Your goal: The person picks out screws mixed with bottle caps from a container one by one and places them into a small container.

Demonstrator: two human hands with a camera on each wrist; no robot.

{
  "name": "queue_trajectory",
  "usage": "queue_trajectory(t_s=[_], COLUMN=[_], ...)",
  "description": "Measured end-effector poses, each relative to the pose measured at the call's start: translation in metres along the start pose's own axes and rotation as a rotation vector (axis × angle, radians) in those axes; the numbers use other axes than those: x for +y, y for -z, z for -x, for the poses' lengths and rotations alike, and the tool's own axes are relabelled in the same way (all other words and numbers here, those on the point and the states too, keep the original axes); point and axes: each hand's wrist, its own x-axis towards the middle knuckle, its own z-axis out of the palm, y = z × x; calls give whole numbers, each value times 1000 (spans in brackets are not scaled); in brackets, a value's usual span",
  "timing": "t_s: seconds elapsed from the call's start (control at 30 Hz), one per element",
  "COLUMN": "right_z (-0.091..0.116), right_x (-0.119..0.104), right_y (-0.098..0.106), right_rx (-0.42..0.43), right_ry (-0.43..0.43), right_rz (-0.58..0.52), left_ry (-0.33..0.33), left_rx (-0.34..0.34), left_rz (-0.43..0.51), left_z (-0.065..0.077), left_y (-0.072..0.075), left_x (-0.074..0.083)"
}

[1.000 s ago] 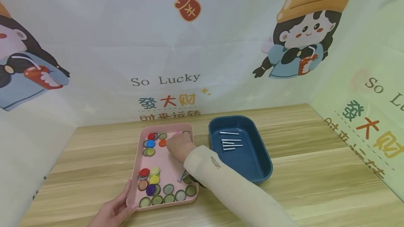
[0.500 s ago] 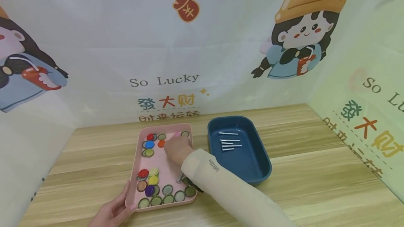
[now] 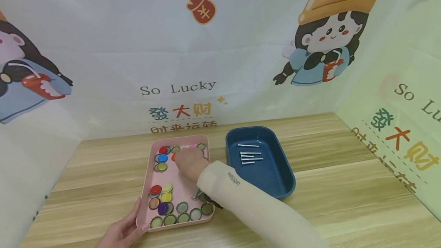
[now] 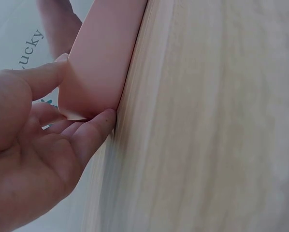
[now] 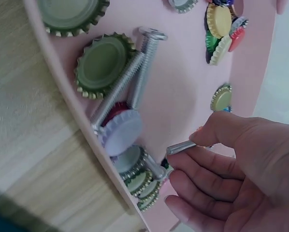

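In the head view a pink tray holds bottle caps of several colours, such as a blue cap and a purple cap. My left hand grips its near left corner. The left wrist view shows the thumb at the rim and fingers around the corner. Over the tray's far part is my right hand. Seen from the right wrist, it pinches a silver screw between thumb and forefinger, with most of the shaft hidden. Two crossed screws lie near an olive cap.
Right of the pink tray stands a deeper blue tray with several silver screws lying in it. Both trays rest on a wood-grain table. Behind them hangs a printed white cloth. Another screw lies among caps by the tray's side.
My right hand has shifted slightly left within the tray, now partly covering the orange cap. My left hand keeps its hold on the corner. The whole head view has drifted a little.
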Motion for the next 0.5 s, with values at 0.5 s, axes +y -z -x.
queue_trajectory(t_s=[0.5], right_z=[13], right_x=[23], right_y=[12], right_rx=[40], right_ry=[131], right_rz=[77], left_ry=[22], left_rx=[15], left_rz=[0], left_z=[0], left_y=[-2], left_x=[-1])
